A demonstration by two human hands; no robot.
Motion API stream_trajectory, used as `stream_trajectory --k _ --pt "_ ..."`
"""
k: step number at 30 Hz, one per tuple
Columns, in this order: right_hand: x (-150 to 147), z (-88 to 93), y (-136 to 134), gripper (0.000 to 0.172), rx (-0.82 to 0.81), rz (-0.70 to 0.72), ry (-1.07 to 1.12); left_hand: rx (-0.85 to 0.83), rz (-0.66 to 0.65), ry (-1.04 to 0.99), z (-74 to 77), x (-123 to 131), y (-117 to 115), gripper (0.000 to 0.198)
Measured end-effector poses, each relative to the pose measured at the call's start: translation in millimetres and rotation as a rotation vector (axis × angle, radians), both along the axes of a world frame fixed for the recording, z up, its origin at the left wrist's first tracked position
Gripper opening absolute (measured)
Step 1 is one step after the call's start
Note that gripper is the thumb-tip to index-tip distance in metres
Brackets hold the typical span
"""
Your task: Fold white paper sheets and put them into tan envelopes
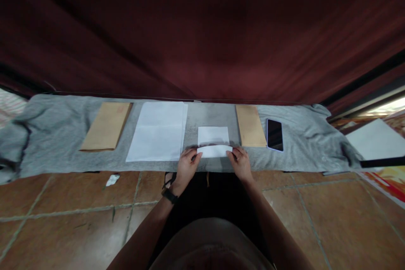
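A sheet of white paper lies in front of me on a grey cloth, its near part folded up into a flap. My left hand pinches the left end of that flap between thumb and fingers. At the opposite end, my right hand pinches it the same way. The flap bows slightly between the two hands. Left of the sheet is a stack of larger white paper, close to my left fingers. A brown envelope lies just beyond my right hand.
Grey cloth covers the long narrow table. A thicker pile of brown envelopes sits at the left, a phone at the right. A dark red curtain hangs behind. A paper scrap lies on the tiled floor.
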State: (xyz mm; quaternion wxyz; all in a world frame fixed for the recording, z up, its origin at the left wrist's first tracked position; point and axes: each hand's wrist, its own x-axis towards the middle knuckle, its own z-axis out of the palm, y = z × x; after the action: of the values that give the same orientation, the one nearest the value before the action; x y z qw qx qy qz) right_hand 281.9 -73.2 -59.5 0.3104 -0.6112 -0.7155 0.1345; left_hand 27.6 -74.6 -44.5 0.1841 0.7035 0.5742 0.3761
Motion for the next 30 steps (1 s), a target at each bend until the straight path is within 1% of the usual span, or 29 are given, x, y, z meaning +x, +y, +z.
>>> stream_trajectory --k 3,5,9,13,16,18,21,26,30 --pt "-6 3.6 5 0.033 -0.006 -0.061 -0.058 -0.057 0.04 0.033 0.9 3 8 0.029" --pt "-12 8.1 9 0.032 -0.029 -0.108 -0.122 -0.131 0.098 0.083 3.7 6 13 0.028" --pt "-23 20.7 14 0.026 -0.123 -0.177 -0.291 -0.31 0.209 0.235 14.9 14 21 0.025" --pt "-29 31.4 20 0.024 -0.193 -0.205 -0.391 -0.444 0.241 0.355 27.7 19 29 0.029" --pt "-32 35.1 24 0.023 -0.226 -0.22 -0.418 -0.502 0.255 0.421 32.7 22 33 0.031" --pt "-32 35.8 26 0.022 -0.244 -0.228 -0.428 -0.493 0.253 0.453 32.7 24 34 0.029" --pt "-33 35.3 27 0.023 -0.26 -0.233 -0.437 -0.421 0.25 0.487 28.7 26 33 0.028" --pt "-34 34.5 30 0.024 -0.286 -0.247 -0.449 -0.301 0.235 0.573 22.9 28 32 0.044" --pt "-37 36.0 34 0.025 -0.299 -0.254 -0.444 -0.12 0.132 0.672 22.4 30 31 0.038"
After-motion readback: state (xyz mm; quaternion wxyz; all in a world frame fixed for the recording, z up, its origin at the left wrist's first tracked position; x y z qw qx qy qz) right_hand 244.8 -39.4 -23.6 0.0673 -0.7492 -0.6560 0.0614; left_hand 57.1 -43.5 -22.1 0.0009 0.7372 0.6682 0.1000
